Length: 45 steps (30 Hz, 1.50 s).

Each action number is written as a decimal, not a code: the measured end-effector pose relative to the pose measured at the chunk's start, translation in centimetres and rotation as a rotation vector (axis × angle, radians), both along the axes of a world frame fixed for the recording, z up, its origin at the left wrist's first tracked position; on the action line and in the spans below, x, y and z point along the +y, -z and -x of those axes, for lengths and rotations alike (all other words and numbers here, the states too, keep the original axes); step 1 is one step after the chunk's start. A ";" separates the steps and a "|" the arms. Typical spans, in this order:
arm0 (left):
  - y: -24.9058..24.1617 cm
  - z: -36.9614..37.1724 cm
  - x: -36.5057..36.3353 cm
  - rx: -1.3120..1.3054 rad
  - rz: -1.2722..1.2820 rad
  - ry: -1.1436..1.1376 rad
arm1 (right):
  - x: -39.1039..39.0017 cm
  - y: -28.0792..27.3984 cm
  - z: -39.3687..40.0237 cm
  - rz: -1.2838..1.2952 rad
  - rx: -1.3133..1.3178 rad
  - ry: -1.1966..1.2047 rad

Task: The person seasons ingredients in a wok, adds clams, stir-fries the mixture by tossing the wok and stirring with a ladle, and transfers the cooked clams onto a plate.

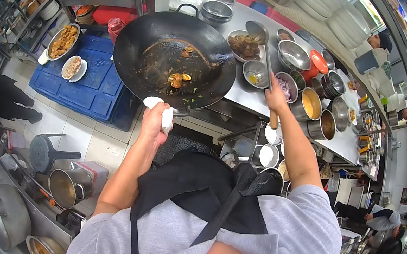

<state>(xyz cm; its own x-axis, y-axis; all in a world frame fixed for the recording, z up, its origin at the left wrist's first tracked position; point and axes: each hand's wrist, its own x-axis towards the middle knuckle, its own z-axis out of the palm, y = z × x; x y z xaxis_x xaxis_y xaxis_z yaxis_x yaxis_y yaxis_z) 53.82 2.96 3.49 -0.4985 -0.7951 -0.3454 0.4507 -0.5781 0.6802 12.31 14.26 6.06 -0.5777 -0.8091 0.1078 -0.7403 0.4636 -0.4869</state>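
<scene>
A large black wok is lifted at the centre left, tilted, with a few browned food pieces and bits of green inside. My left hand is closed around a white cloth at the wok's near handle. My right hand grips the wooden handle of a long ladle. The ladle's bowl is over the steel counter, above the rim of a bowl of brown cooked food. Below it sits a small bowl with yellow and clear contents.
Left of the wok, a blue lidded box bears two dishes of food. Pots and bowls crowd the steel counter at right, including a pot of orange liquid. Shelves with plates run overhead. Other people stand at the far left and right.
</scene>
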 end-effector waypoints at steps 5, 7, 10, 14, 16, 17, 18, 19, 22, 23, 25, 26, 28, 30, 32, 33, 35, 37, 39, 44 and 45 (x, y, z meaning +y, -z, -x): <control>0.7 0.1 -1.0 -0.025 0.047 -0.036 | 1.8 -5.4 -6.6 -0.121 -0.155 0.199; 1.2 0.3 -1.5 -0.041 0.079 -0.046 | 3.7 -4.1 -7.2 0.164 -0.028 -0.005; 1.7 0.4 -2.1 -0.056 0.114 -0.049 | 7.2 -8.9 -13.5 0.306 -0.773 -0.073; 1.4 0.5 -2.3 -0.027 0.092 -0.071 | 8.6 -11.8 -18.7 0.022 -0.914 -0.111; 1.4 0.4 -2.3 -0.027 0.094 -0.066 | 7.6 -12.0 -21.4 -0.084 -0.926 -0.146; 1.5 0.4 -2.3 -0.024 0.100 -0.060 | 6.8 -11.7 -21.6 -0.127 -0.923 -0.177; 1.7 0.5 -2.4 -0.010 0.099 -0.065 | 5.8 -10.8 -21.7 -0.153 -0.877 -0.209; 1.7 0.6 -2.3 -0.007 0.096 -0.064 | 4.8 -10.0 -21.8 -0.179 -0.828 -0.242; 1.6 0.3 -2.2 -0.015 0.091 -0.073 | 2.7 -9.8 -22.9 -0.258 -0.679 -0.302; 1.5 0.1 -2.1 -0.013 0.093 -0.070 | 2.7 -9.9 -23.0 -0.263 -0.679 -0.305; 1.3 -0.4 -2.0 -0.012 0.088 -0.073 | 3.2 -10.5 -22.9 -0.316 -0.835 -0.326; 1.1 -0.5 -1.9 -0.001 0.066 -0.071 | 3.6 -10.6 -22.8 -0.326 -0.835 -0.327; 0.7 -0.6 -1.7 0.010 0.036 -0.079 | 4.4 -10.7 -22.5 -0.305 -1.098 -0.253; 0.3 -1.0 -1.7 -0.009 0.033 -0.087 | 5.0 -10.7 -22.0 -0.325 -1.089 -0.243; 0.6 -1.1 -1.9 -0.028 0.033 -0.091 | 5.6 -10.7 -22.2 -0.340 -1.081 -0.231; 1.0 -1.3 -2.2 -0.028 0.053 -0.084 | 6.0 -10.7 -22.5 -0.369 -0.984 -0.241; 1.6 -1.1 -2.3 -0.031 0.071 -0.074 | 6.5 -10.8 -22.8 -0.398 -0.889 -0.248; 1.5 -1.1 -2.2 -0.027 0.071 -0.075 | 6.5 -11.0 -23.3 -0.391 -0.949 -0.257; 0.8 -0.9 -1.9 -0.049 0.068 -0.087 | 6.2 -11.2 -23.2 -0.369 -1.048 -0.238; 0.8 0.3 -1.5 -0.053 0.055 -0.153 | 5.4 -10.9 -23.5 -0.341 -1.206 -0.181; 0.7 0.2 -1.4 -0.057 0.056 -0.150 | 5.3 -10.8 -23.7 -0.309 -1.228 -0.168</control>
<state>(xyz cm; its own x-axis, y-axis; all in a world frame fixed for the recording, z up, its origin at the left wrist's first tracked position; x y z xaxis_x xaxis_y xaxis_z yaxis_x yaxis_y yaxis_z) 53.66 1.52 2.82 -0.3539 -0.8778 -0.3229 0.4890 -0.4679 0.7361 36.00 19.55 16.90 -0.0524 -0.7775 -0.6267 0.0571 0.6242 -0.7792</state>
